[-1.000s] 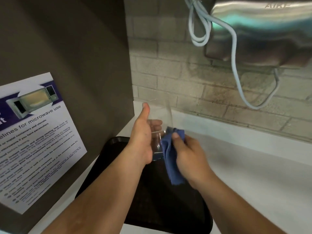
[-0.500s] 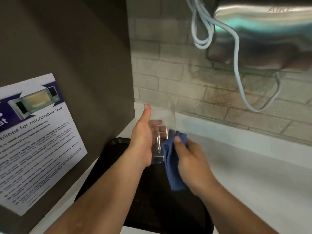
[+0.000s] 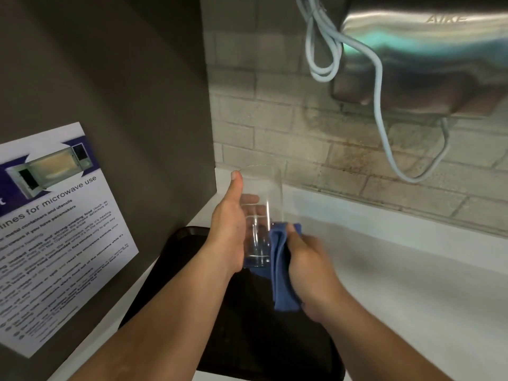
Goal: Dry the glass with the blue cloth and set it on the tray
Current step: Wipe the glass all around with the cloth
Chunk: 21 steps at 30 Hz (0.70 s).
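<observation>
A tall clear glass [image 3: 262,213] is held upright above the black tray [image 3: 176,251]. My left hand [image 3: 228,229] wraps its left side, thumb up along the wall and fingers showing through the glass. My right hand [image 3: 308,265] presses the folded blue cloth [image 3: 280,270] against the glass's lower right side. The cloth hangs down below the glass's base and partly behind it. The tray lies on the white counter, mostly hidden under my forearms.
A dark cabinet side [image 3: 123,105] with a microwave-use notice [image 3: 55,229] stands close on the left. A steel hand dryer [image 3: 428,59] with a looped pale cable [image 3: 382,105] hangs on the tiled wall. White counter [image 3: 412,284] stretches to the right.
My right hand with the cloth has slid slightly down the glass's right side. The left hand holds the glass in the same place.
</observation>
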### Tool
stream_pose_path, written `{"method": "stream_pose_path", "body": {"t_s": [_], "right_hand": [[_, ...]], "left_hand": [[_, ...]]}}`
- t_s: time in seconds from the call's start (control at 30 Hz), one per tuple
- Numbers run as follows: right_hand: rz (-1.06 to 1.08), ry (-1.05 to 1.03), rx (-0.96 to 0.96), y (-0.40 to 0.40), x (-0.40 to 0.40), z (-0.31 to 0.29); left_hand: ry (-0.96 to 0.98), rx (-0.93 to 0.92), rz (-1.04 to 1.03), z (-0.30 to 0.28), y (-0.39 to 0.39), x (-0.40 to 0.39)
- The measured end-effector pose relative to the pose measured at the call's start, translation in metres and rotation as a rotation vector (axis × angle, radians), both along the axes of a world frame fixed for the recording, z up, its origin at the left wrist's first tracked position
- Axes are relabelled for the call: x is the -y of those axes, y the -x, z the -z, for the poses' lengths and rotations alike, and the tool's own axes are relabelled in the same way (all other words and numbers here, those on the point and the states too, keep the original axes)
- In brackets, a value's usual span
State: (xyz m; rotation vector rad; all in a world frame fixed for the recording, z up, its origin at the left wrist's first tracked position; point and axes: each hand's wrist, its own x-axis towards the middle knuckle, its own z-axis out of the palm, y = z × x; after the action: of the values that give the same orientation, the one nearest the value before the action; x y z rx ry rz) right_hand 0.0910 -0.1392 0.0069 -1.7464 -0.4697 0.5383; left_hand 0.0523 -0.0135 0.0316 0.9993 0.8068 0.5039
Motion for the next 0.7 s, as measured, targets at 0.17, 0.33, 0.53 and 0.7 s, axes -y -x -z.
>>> {"method": "stream_pose_path", "body": {"t_s": [0.17,0.33,0.53,0.7], "right_hand": [[0.049,-0.082,0.619,0.004,-0.007,-0.015],[0.105,-0.146,0.172,-0.033,-0.019,-0.034],[-0.048,-0.056,0.355,0.004,0.003,0.004],[0.054,-0.092,0.623,-0.008,-0.010,-0.020]], "left_hand": [[0.013,-0.022,0.065,0.007,-0.001,0.005],[0.036,0.041,0.125,0.005,-0.001,0.008],[0.009,-0.035,0.021,0.002,-0.001,-0.001],[0.010,-0.033,0.110,0.010,0.001,0.008]]}}
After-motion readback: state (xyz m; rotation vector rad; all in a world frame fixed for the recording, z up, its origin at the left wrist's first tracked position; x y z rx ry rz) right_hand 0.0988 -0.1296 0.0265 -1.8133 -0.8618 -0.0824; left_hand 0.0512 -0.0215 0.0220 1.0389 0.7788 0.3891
